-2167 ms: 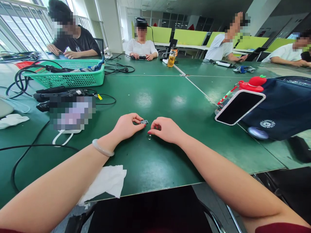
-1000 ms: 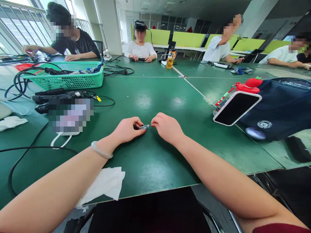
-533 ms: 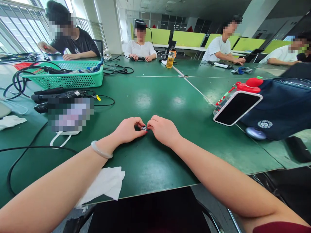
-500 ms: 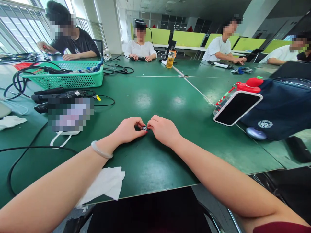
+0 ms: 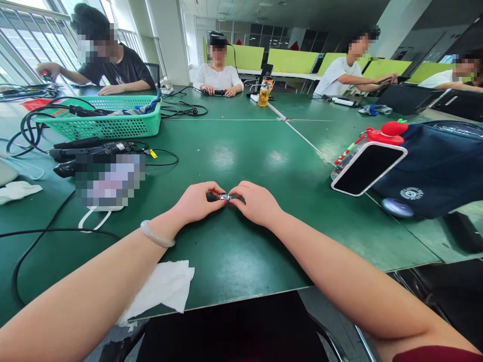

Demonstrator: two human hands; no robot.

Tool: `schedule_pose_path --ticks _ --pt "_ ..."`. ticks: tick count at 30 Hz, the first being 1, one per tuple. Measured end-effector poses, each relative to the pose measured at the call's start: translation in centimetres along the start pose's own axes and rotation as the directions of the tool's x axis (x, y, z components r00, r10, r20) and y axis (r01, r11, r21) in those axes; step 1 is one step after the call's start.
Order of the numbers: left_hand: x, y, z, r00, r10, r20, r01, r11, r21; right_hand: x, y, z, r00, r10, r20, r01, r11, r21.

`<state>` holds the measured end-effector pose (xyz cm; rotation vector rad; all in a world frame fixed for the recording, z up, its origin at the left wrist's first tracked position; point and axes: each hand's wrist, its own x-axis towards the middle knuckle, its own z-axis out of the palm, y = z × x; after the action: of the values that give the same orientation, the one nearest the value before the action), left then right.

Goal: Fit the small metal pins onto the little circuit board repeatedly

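Note:
Between my fingertips, over the green table (image 5: 241, 251), is a small black-and-white patterned piece (image 5: 225, 197), too small to name. My left hand (image 5: 196, 203) pinches its left end between thumb and fingers. From the other side, the closed thumb and fingers of my right hand (image 5: 258, 203) hold its right end. Part of the piece is hidden by the fingertips. A pale bangle (image 5: 156, 235) circles my left wrist. Beneath my left forearm lies a white tissue (image 5: 174, 281).
A green basket (image 5: 113, 125) of cables and black gear (image 5: 94, 151) sit left. On the right, a phone (image 5: 370, 168) leans by a red-topped bottle (image 5: 392, 129) and a dark blue bag (image 5: 422, 171). An amber bottle (image 5: 263, 94) stands further back. Several people sit around the table.
The small piece has turned and shows more of its patterned face, with my right thumb now nearer it. At the back, the right-hand people have reached forward and dark cases there have shifted.

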<state>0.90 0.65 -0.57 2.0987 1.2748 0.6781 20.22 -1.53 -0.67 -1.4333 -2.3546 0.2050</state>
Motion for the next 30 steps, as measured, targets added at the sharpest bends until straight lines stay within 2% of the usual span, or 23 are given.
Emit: schedule_pose_path --ticks 4,7,9,12,17,19,20,22,24,25,28,30 --pt "0.2 0.0 0.0 0.996 -0.068 0.063 0.082 0.966 -0.246 -0.1 -0.2 0.2 0.998 0.011 -0.058 -0.010 1.000 0.016" --pt "0.3 0.1 0.1 0.976 -0.141 0.169 0.206 0.855 -0.477 -0.2 -0.6 0.4 0.995 0.005 -0.101 -0.004 1.000 0.015" --pt "0.2 0.2 0.1 0.960 -0.148 0.239 0.263 0.774 -0.576 -0.3 -0.9 0.6 0.994 -0.018 -0.105 0.018 1.000 -0.007" --pt "0.0 0.5 0.1 0.947 -0.142 0.288 0.298 0.722 -0.625 -0.2 -1.2 0.7 0.996 -0.057 -0.073 0.054 0.998 -0.045" --pt "0.0 0.7 0.0 0.940 -0.153 0.305 0.303 0.783 -0.543 -0.1 -0.9 0.6 0.995 -0.101 -0.001 0.101 0.995 0.014" --pt "0.1 0.4 -0.4 0.962 -0.166 0.216 0.248 0.862 -0.441 -0.1 -0.6 0.5 0.996 -0.091 -0.008 0.092 0.994 0.056" --pt "0.2 0.0 -0.8 0.975 -0.183 0.129 0.217 0.915 -0.340 0.0 -0.4 0.4 0.997 -0.077 -0.012 0.078 0.994 0.074" --pt "0.5 -0.9 -1.8 0.976 -0.189 -0.107 0.191 0.981 0.014 0.0 0.0 0.2 0.999 -0.046 -0.006 0.047 0.994 0.103" --pt "0.6 -1.9 -3.0 0.939 -0.157 -0.306 0.269 0.891 0.365 0.1 0.4 0.1 0.999 -0.022 0.025 0.019 0.992 0.124" --pt "0.7 -2.3 -3.7 0.916 -0.164 -0.366 0.332 0.822 0.463 0.2 0.6 0.1 0.999 -0.016 0.046 0.010 0.992 0.129" --pt "0.5 -3.1 -5.3 0.851 -0.270 -0.451 0.502 0.670 0.546 0.3 0.9 0.2 0.994 -0.029 0.103 0.015 0.991 0.132" --pt "0.3 -3.5 -5.9 0.816 -0.338 -0.469 0.563 0.649 0.511 0.3 1.0 0.3 0.991 -0.039 0.129 0.022 0.992 0.127"
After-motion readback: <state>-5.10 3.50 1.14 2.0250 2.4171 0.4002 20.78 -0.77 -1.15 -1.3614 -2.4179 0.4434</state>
